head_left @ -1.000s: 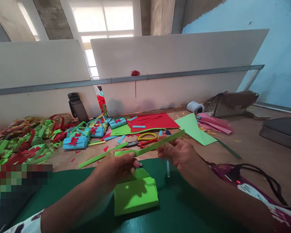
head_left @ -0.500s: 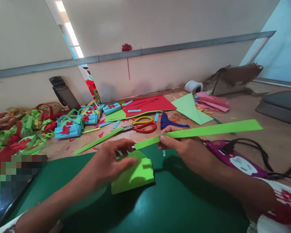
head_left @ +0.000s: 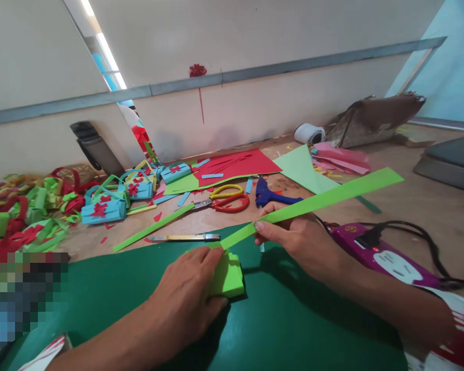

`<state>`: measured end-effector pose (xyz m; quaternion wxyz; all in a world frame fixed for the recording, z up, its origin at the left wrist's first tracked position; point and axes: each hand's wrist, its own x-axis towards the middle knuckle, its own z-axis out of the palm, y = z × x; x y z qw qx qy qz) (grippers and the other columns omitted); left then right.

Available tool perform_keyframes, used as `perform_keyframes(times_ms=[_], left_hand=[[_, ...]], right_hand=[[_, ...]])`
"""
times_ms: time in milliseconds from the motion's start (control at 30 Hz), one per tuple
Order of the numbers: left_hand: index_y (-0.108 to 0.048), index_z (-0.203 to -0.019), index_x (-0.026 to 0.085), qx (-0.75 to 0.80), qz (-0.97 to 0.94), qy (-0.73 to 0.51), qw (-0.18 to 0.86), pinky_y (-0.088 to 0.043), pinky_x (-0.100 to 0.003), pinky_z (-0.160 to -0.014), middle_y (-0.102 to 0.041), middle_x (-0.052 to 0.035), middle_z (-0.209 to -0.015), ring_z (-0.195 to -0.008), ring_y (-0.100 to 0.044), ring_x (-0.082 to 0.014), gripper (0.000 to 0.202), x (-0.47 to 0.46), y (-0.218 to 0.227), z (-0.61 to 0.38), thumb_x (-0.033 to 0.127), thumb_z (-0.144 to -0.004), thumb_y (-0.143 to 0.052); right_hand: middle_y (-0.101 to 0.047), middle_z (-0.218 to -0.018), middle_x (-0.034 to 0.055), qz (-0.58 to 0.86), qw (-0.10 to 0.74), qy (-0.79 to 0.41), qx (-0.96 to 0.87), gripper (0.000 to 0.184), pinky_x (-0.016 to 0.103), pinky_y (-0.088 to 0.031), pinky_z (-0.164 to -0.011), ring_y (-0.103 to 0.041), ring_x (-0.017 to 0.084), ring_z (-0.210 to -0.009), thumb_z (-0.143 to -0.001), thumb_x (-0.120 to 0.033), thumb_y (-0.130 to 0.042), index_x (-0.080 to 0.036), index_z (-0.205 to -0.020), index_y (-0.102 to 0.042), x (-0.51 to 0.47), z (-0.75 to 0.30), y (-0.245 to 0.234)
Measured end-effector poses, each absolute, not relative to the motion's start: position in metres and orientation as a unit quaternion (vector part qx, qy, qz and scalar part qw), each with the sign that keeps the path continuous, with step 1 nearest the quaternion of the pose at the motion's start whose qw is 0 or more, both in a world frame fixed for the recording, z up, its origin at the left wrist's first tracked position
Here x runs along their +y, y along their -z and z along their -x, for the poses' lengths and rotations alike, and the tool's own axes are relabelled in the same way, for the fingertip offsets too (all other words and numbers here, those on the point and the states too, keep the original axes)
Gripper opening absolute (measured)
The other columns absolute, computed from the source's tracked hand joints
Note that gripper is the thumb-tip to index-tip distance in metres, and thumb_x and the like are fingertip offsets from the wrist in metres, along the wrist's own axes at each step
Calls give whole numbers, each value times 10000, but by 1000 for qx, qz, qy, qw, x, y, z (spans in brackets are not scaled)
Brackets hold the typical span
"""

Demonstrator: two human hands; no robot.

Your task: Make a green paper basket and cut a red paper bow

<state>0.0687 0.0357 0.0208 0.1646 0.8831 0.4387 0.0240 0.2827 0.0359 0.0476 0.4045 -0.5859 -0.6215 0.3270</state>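
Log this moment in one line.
left hand: on folded green piece; right hand: pinching green strip; scissors: beyond green mat

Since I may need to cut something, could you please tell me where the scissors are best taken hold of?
Probably by the looped handles, from the right: the scissors lie handles rightward, metal end pointing left against a green strip.

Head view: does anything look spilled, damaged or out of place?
Nothing looks spilled or damaged. Slightly untidy, though: red scraps lie loose on the brown table, and a utility knife lies just beyond the left hand.
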Motion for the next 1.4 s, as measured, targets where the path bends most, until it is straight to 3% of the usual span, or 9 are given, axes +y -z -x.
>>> perform_keyframes(times_ms=[267,467,667,767,867,933,1000,1133,1400], left_hand=[[-363,-1333,228,478,-861,-79,155,-428,-440,-912,-480,-131,-1290,-1140,-496,-300,636,35,-27,-64,212,-726,-551],[-330,-1368,259,506,-838,-129,159,-426,-471,-910,-460,-142,-1314,-1183,-465,-349,696,32,-23,-62,265,-721,-588],[-437,-1295,238,497,-807,-210,239,-375,-432,-974,-537,-94,-1265,-1148,-490,-294,644,32,-26,-66,265,-687,-648],[-528,-1191,215,521,-762,-204,327,-429,-361,-887,-619,-70,-1130,-1014,-561,-253,535,34,-36,-69,257,-674,-659],[-618,-953,174,531,-724,-186,399,-454,-275,-736,-663,-38,-898,-824,-588,-196,284,37,-48,-72,245,-679,-642],[-601,-756,156,530,-706,-188,431,-424,-229,-605,-621,-6,-708,-658,-545,-147,121,39,-53,-73,247,-681,-628],[-543,-648,156,521,-686,-203,466,-367,-204,-515,-544,23,-598,-553,-466,-106,127,40,-56,-72,253,-682,-617],[-494,-651,164,498,-655,-254,508,-320,-191,-480,-484,43,-579,-524,-401,-84,169,39,-51,-70,269,-687,-621],[-470,-696,173,456,-620,-330,547,-351,-192,-503,-494,43,-607,-545,-437,-86,187,38,-31,-73,274,-714,-627]], right_hand=[[-634,-614,-12,586,406,-326,-621,103,281,-432,-640,-603,164,-646,-772,-228,-519,-196,-689,-570,40,-284,-52],[-633,-580,-30,594,386,-283,-647,124,263,-429,-625,-596,150,-600,-779,-208,-538,-200,-671,-597,39,-284,-50],[-641,-588,-27,579,401,-280,-652,134,246,-448,-593,-600,140,-582,-789,-232,-540,-195,-680,-608,32,-281,-50],[-616,-567,-31,570,419,-277,-650,126,230,-447,-564,-579,128,-548,-788,-230,-536,-191,-691,-607,31,-280,-50],[-604,-567,-34,564,422,-268,-657,119,225,-441,-556,-570,123,-544,-800,-227,-524,-191,-714,-598,29,-281,-50],[-596,-574,-36,550,431,-248,-671,122,228,-437,-573,-569,123,-561,-814,-222,-513,-194,-720,-586,28,-281,-51],[-599,-608,-37,527,449,-220,-687,123,228,-436,-598,-571,123,-596,-830,-211,-504,-201,-730,-577,25,-281,-52],[-626,-724,-38,484,474,-154,-719,93,208,-441,-653,-583,115,-693,-836,-158,-519,-217,-777,-560,18,-282,-55],[-634,-760,-16,459,491,-70,-737,47,238,-440,-659,-590,128,-708,-846,-182,-536,-213,-821,-562,15,-287,-56]])
